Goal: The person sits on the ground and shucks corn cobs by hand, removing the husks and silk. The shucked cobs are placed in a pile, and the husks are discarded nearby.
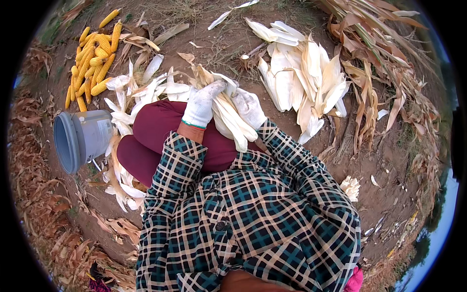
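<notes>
Both my hands wear white knit gloves and meet over my knees. A bunch of pale dried corn husks (233,118) is between them, hanging down toward my lap. My left hand (204,100) grips the bunch at its upper end, where brownish stem ends stick up. On the other side, my right hand (250,106) pinches a husk strip against the same bunch. Whether a cob is inside the husks I cannot tell. Loose husks (155,89) lie on the ground just beyond my left hand. A larger pile of opened husks (303,76) spreads to the right.
Husked yellow corn cobs (93,62) are heaped at the upper left. A grey plastic bucket (84,137) lies on its side by my knees. Dry corn stalks (379,47) stretch along the right. A small husk bundle (351,188) sits on the soil near my right elbow.
</notes>
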Tool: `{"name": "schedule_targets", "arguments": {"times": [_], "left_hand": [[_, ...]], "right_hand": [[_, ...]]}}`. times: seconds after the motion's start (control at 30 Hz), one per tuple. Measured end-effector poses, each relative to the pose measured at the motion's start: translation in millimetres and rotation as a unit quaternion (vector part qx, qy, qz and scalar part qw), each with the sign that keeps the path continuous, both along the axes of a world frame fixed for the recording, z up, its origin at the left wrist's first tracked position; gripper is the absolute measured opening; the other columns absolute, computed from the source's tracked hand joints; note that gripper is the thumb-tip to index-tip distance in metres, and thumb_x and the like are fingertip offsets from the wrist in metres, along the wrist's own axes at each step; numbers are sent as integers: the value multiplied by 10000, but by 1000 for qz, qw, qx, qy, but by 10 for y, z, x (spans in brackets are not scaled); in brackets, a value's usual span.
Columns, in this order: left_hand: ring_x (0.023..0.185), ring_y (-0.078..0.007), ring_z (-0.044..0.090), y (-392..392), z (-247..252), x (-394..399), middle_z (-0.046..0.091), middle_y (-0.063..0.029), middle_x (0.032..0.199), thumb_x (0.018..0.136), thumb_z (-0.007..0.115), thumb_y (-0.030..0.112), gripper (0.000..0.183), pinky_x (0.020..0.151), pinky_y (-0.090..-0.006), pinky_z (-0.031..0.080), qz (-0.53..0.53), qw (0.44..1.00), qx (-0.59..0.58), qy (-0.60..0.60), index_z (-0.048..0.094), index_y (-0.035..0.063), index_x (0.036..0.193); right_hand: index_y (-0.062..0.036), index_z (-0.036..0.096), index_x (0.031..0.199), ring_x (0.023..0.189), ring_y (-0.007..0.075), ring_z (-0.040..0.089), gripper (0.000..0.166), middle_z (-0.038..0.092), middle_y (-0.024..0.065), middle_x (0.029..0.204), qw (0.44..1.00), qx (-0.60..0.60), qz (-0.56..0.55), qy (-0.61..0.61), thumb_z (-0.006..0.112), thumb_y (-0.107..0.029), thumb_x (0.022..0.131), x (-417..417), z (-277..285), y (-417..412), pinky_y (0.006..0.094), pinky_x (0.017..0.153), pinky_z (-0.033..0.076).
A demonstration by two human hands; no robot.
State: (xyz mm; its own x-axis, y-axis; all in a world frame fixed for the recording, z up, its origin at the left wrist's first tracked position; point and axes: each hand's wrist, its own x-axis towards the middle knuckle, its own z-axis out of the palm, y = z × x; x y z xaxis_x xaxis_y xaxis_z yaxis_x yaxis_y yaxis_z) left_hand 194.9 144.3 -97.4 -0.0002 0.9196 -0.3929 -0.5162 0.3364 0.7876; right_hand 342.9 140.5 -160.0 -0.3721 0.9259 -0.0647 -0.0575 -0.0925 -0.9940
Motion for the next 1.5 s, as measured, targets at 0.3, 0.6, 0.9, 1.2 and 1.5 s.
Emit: {"name": "schedule_targets", "arguments": {"times": [0.3,0.6,0.9,1.2,1.5], "left_hand": [[735,-91,570,73,82,65,612,-38,824,807,578,72,145,667,-216,462,49,995,35,79,605,-26,911],[871,-179,590,66,27,24,590,-109,961,865,505,72,231,766,-265,495,17,983,79,168,504,-44,1065],[813,-151,601,37,92,110,602,-93,940,738,650,4,304,710,-233,504,-50,980,24,189,515,-40,1006],[780,-105,595,25,-62,-51,631,-80,882,784,607,82,206,713,-224,490,12,983,-2,183,627,-46,944],[734,-155,618,98,-98,-6,636,-104,829,792,606,103,190,663,-260,511,1,992,-24,126,613,-47,909]], "right_hand": [[-45,407,1216,1038,209,510,479,500,113,1148,993,-51,53,94,576,-242,814,-203,-599,-124,301,902,398],[1,454,1169,982,279,554,601,559,194,1072,949,-40,-138,-280,580,-424,763,434,-594,187,369,834,430],[-64,113,1371,1236,310,299,1019,279,177,1333,637,-121,-152,-746,606,-593,653,1147,-1439,312,501,1013,198],[56,358,1246,1109,313,461,759,459,208,1221,749,-175,-77,-634,542,-493,756,1556,-1562,357,361,930,359],[52,548,1047,880,113,544,350,595,69,974,948,-271,-153,-63,633,-160,782,1244,-603,-310,231,814,423]]}}
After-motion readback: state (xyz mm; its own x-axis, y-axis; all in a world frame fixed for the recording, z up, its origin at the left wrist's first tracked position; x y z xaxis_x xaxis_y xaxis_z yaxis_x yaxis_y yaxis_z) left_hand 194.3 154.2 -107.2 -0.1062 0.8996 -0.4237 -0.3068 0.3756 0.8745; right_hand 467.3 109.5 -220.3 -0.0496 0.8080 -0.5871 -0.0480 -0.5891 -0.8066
